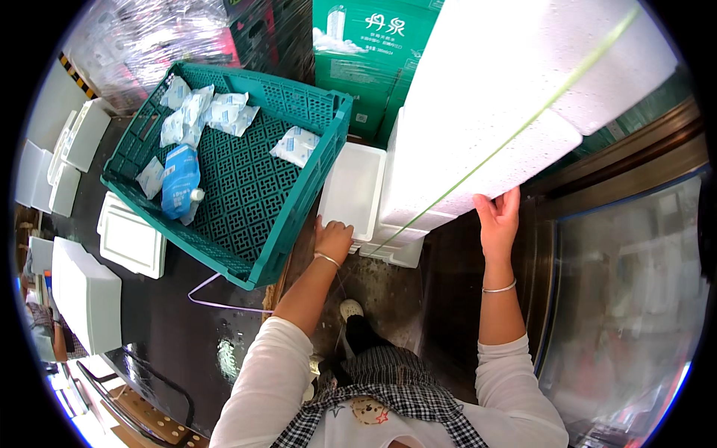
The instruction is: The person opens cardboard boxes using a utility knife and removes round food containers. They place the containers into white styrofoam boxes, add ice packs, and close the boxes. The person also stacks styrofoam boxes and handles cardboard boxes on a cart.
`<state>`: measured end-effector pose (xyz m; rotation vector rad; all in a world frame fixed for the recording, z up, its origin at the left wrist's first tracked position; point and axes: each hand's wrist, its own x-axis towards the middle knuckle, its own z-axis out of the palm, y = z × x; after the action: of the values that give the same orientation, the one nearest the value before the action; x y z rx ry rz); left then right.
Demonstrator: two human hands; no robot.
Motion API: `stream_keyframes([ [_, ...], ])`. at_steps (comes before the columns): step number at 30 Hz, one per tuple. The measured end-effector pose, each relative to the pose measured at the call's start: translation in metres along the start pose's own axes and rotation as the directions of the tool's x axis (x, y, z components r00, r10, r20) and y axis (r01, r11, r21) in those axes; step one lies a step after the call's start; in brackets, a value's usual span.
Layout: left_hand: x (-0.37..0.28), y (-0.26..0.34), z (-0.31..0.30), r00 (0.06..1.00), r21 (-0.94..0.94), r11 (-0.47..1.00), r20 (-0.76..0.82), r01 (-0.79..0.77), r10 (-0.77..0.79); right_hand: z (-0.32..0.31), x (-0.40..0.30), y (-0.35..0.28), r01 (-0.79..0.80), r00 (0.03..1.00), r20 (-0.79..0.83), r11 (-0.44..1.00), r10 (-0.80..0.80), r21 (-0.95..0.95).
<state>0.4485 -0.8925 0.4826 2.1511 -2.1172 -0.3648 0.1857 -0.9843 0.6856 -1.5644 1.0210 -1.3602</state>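
Observation:
My left hand (334, 239) has its fingers curled at the near left corner of a white foam lid (354, 187), which lies on top of a low stack; the fingertips are partly hidden. My right hand (498, 221) is raised at the lower edge of a tall white foam box stack (482, 129), thumb and fingers apart, fingertips at the foam. A pale green strap (507, 137) runs along that stack. Left of my left hand, a tilted green plastic crate (297, 215) holds several white ice packs (228, 109) and a blue spouted pouch (180, 182).
The crate sits on a dark table (185, 330) with white foam lids (131, 235) and foam boxes (87, 297). Purple strapping (229, 305) hangs at the table edge. Green cartons (358, 73) and film-wrapped goods (162, 39) stand behind. A glass-topped cabinet (627, 269) is at right; another person (53, 330) is far left.

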Motion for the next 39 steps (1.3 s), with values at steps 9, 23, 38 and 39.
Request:
stream_keyframes([
  [9, -0.068, 0.024, 0.029, 0.73, -0.754, 0.652, -0.404, 0.075, -0.551, -0.03, -0.094, 0.061, -0.189, 0.968, -0.187, 0.976, 0.166, -0.111],
  [23, -0.051, 0.006, 0.203, 0.472, -0.87, -0.165, 0.401, 0.465, -0.785, -0.048, -0.18, 0.137, -0.651, 0.725, -0.045, 0.662, 0.688, -0.372],
  [38, 0.042, -0.011, 0.232, 0.427, -0.675, -0.711, 0.712, 0.198, -0.557, 0.214, -0.093, 0.187, 0.548, 0.7, 0.681, 0.452, 0.213, -0.704],
  [39, 0.045, -0.004, 0.222, 0.427, -0.684, -0.709, 0.7, 0.171, -0.573, 0.213, -0.095, 0.18, 0.578, 0.676, 0.707, 0.445, 0.208, -0.684],
])
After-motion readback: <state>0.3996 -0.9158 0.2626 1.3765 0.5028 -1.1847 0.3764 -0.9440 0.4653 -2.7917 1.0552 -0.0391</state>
